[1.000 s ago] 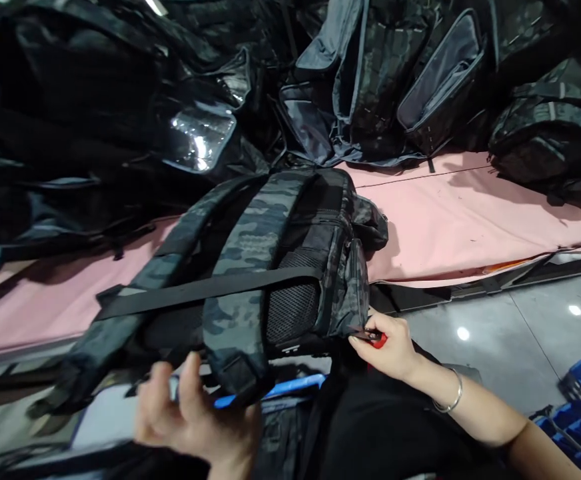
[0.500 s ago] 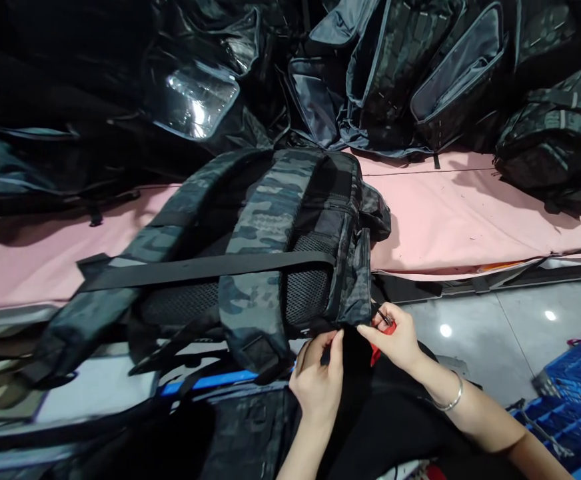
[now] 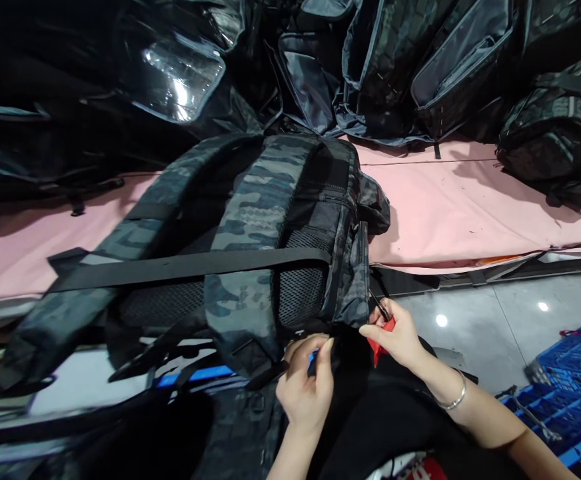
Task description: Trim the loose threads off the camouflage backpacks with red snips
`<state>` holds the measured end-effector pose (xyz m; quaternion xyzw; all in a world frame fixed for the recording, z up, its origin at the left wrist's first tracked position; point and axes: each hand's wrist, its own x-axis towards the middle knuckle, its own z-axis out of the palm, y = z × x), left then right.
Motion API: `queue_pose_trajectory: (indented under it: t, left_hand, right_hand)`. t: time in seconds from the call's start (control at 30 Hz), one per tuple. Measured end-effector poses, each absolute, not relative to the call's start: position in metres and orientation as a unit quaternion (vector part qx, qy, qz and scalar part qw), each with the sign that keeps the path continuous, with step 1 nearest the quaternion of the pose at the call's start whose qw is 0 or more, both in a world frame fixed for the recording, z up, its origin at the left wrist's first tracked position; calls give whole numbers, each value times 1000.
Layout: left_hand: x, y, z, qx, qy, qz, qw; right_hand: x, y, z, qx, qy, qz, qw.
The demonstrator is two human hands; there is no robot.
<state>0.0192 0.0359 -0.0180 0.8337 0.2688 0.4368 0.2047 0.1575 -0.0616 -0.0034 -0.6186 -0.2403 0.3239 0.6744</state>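
Observation:
A camouflage backpack (image 3: 250, 220) lies on its front, with its shoulder straps and mesh back panel facing up and a black webbing strap (image 3: 185, 267) across them. At its near lower edge my left hand (image 3: 306, 380) is closed, thumb and forefinger pinched together; whatever is between them is too small to make out. My right hand (image 3: 395, 337), beside the near right corner of the backpack, is closed around small red-handled snips (image 3: 383, 339). Their dark, thin tip points up and left, partly hidden by the fingers.
The backpack rests on a pink-covered table (image 3: 435, 213). Behind it are piled several dark bags (image 3: 315, 80), some unzipped, and another camouflage backpack (image 3: 555, 140) lies at right. Blue plastic crates (image 3: 570, 373) stand on the floor at right. A dark bag (image 3: 235, 427) lies below, near my left arm.
My left hand has moved slightly left and down, still pinched. My right hand stays near the corner, with more of the snips showing. The whole view has shifted a little.

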Motion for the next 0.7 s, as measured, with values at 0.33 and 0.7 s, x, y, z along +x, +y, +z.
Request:
queue_pose_trajectory:
  t: [0.33,0.7]
  left_hand:
    - [22,26,-25,808,311,439,243]
    - [17,32,-35,812,306,416,272]
  right_hand:
    - [154,-94,-9,-540,-273,512,611]
    - [146,-65,-12,-524,-223,571,592]
